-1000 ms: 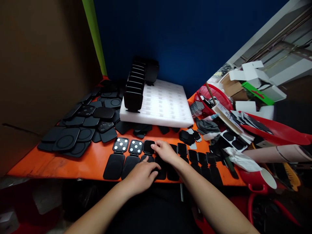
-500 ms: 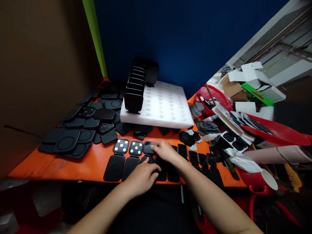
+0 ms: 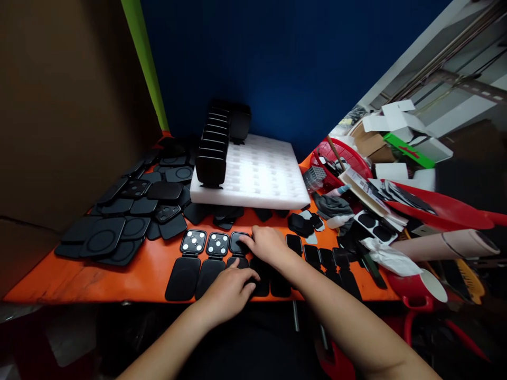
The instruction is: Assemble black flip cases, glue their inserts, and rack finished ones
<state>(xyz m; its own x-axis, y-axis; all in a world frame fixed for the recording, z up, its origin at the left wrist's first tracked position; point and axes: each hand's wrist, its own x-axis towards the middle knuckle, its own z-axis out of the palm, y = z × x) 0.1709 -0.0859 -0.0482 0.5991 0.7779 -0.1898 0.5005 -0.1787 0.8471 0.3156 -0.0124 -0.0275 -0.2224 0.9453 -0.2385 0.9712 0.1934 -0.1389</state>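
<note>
A row of hinged black pads lies opened flat along the table's front edge, each a small square joined to a larger panel. Two squares at the left, a first dotted square [image 3: 193, 241] and a second dotted square [image 3: 217, 244], show white round dots. My right hand [image 3: 269, 247] has its thumb on the plain dark square [image 3: 238, 244] of the third pad; its other fingers are partly hidden. My left hand [image 3: 229, 290] rests over that pad's lower panel, fingers apart. Neither hand visibly grips anything. My hands and wrists cover part of the row.
A white foam slab [image 3: 273, 195] carries a row of upright black pads [image 3: 212, 166]. Loose black panels [image 3: 103, 237] pile up at the left. To the right stand a red basket [image 3: 366, 169], a grey cloth [image 3: 330, 206], a roll [image 3: 443, 244] and a red mug [image 3: 412, 290].
The view has shifted slightly, so the table sits a little left and lower. Both hands stay at the third pad, the right thumb still on its square.
</note>
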